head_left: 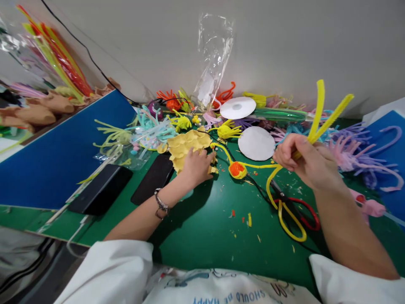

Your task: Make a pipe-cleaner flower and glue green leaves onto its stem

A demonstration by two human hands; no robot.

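My right hand (pixel 308 158) is closed around yellow pipe cleaners (pixel 319 112), whose two ends stick up above the fist. Below the fist, yellow strands run left past a small orange-and-yellow ball (pixel 237 169) and curl down in a loop. My left hand (pixel 198 166) rests with fingers apart on the lower right edge of a lumpy yellow clay-like sheet (pixel 183 145); its fingertips are partly hidden. Red-handled scissors (pixel 308 215) lie under the yellow loop.
A black phone (pixel 152 179) and a black box-shaped device (pixel 100 189) lie to the left. Two white discs (pixel 257 143) and several fuzzy pipe-cleaner bundles (pixel 155 126) line the back. Blue panels (pixel 63 156) flank the green table (pixel 202 223), which carries scattered scraps.
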